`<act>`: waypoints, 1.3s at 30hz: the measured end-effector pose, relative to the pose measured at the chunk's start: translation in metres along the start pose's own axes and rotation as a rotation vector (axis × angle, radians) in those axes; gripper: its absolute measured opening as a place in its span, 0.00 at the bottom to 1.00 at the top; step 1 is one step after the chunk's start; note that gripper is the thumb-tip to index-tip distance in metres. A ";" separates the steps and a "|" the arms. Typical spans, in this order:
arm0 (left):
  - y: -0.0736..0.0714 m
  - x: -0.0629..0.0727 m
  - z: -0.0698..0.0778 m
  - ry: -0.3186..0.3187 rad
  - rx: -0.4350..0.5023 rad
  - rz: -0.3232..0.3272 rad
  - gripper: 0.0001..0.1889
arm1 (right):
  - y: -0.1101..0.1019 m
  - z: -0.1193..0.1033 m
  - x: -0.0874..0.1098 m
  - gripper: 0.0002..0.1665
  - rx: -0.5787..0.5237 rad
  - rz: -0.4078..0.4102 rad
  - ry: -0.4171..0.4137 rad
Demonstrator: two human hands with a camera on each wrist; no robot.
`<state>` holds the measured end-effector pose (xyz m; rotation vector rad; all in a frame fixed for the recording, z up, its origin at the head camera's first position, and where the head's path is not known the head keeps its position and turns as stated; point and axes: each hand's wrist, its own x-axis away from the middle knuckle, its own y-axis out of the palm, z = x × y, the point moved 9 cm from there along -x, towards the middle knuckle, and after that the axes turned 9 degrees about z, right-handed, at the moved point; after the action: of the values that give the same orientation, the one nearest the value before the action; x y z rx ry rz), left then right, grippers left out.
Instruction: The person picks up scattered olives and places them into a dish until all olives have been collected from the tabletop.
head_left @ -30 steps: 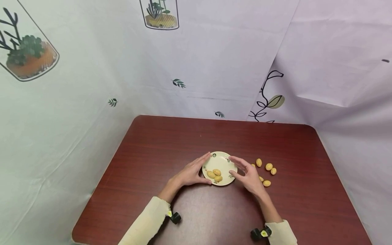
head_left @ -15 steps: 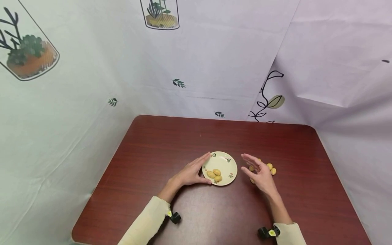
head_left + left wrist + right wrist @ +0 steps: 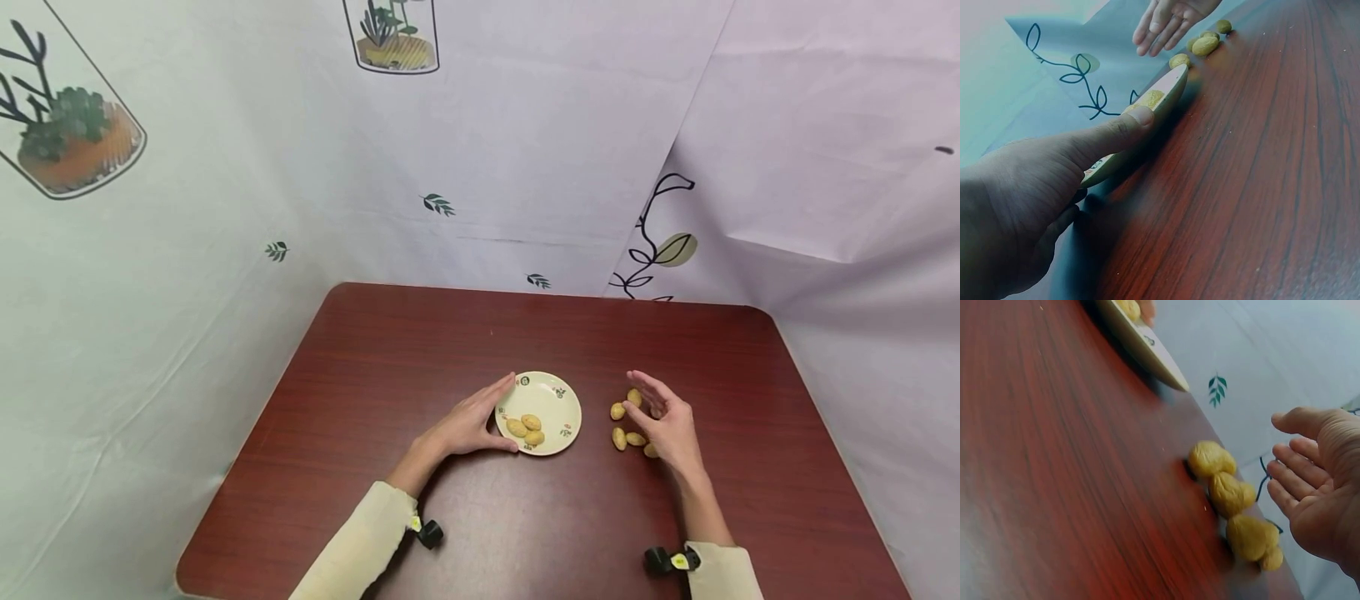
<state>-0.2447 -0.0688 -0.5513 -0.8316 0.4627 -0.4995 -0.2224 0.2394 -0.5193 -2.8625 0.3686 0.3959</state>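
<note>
A round cream plate with small printed motifs stands near the table's middle. Three small oval yellow potato-like pieces lie on its near-left part. My left hand holds the plate's left side, fingers along the far edge and thumb at the near rim; in the left wrist view the thumb crosses the rim. Several more yellow pieces lie loose on the table to the right. Over them is my right hand, partly hiding some; the right wrist view shows its palm holding nothing, thumb and fingers apart.
The reddish-brown wooden table has rounded far corners. Pale cloth with plant prints hangs behind it and at both sides. A small black camera is strapped to the left wrist, another to the right.
My right hand has moved right from beside the plate's right rim to over the loose yellow pieces. The left hand and the plate have stayed in place.
</note>
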 end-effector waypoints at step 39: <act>0.000 -0.001 -0.001 0.002 0.001 0.003 0.62 | -0.041 0.023 0.004 0.26 0.333 0.145 0.044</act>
<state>-0.2458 -0.0686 -0.5516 -0.8294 0.4657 -0.4984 -0.2124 0.2826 -0.5340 -2.5308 0.5921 0.2672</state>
